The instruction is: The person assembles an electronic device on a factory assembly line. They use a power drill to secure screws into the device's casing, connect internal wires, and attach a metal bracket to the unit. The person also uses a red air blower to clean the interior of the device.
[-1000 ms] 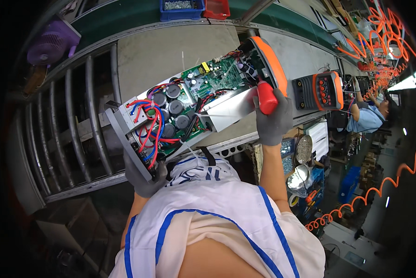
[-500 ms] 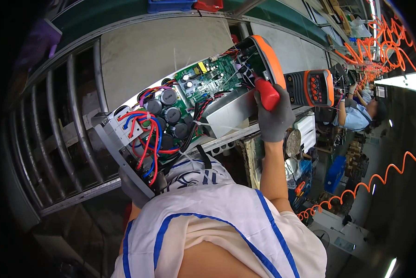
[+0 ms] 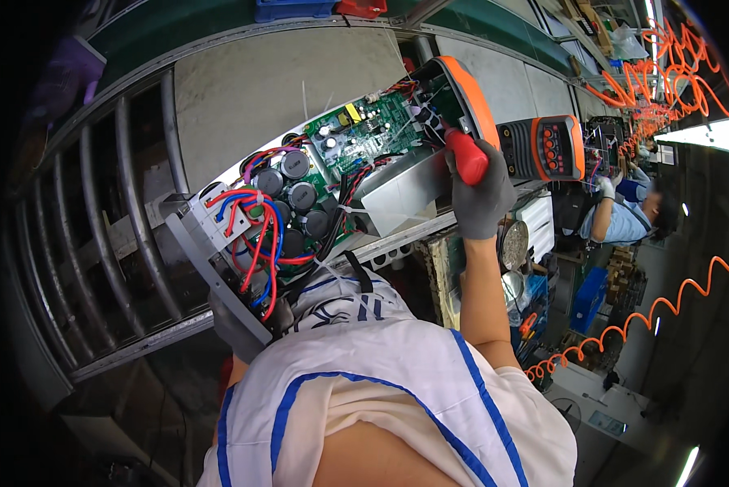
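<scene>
An opened electronic unit lies slantwise before me, with a green circuit board (image 3: 364,134), several black round capacitors (image 3: 302,196), and red and blue cables (image 3: 259,243) at its near-left end. My right hand (image 3: 484,199), in a grey glove, is closed round a red-handled screwdriver (image 3: 467,158). The screwdriver points into the wiring behind the unit's orange-rimmed front panel (image 3: 471,97); its tip is hidden. My left hand (image 3: 233,325), also gloved in grey, is at the grey end plate (image 3: 218,280). That plate hides most of its fingers.
A second orange-and-grey panel (image 3: 543,148) stands just right of the unit. Metal rollers (image 3: 137,203) run along the left. Coiled orange hoses (image 3: 668,61) hang at the right, where a co-worker in light blue (image 3: 624,215) is busy. Blue and red bins (image 3: 295,8) sit at the far edge.
My right hand and the screwdriver have shifted slightly, with the handle tilted a little differently. The co-worker's arm has moved and a white-gloved hand now shows. My left hand has barely moved.
</scene>
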The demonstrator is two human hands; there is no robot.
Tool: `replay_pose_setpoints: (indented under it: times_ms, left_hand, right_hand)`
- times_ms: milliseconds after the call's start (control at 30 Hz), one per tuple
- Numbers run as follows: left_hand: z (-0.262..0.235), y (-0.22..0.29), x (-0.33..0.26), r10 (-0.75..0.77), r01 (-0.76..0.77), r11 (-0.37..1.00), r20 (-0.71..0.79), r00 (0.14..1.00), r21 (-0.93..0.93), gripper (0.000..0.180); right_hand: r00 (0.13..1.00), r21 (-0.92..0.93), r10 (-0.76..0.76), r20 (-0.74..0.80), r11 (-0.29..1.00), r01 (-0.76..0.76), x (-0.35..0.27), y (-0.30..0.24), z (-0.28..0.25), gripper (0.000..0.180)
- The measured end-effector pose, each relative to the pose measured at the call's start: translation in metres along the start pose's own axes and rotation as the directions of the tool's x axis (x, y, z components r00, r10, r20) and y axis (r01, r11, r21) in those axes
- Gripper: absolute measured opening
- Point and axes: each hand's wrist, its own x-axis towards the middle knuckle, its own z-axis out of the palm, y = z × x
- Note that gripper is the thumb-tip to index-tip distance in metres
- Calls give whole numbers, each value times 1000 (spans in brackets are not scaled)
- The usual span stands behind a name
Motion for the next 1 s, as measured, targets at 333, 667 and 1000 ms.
replay_pose_setpoints:
  times_ms: [333,667,1000]
  left_hand:
    - [18,32,-6,275,-292,868,100,956,402,78]
    - [36,55,2,803,-735,303,253,540,607,73]
    - [32,51,-3,692,-677,425,266,671,600,81]
  right_hand:
    - [1000,20,28,-7,999,-28,4,-6,-2,42]
    - [997,57,9,-79,998,-5,-3,7,6,46]
    - [996,-7,23,-81,1000,-24,-4,1,-1,42]
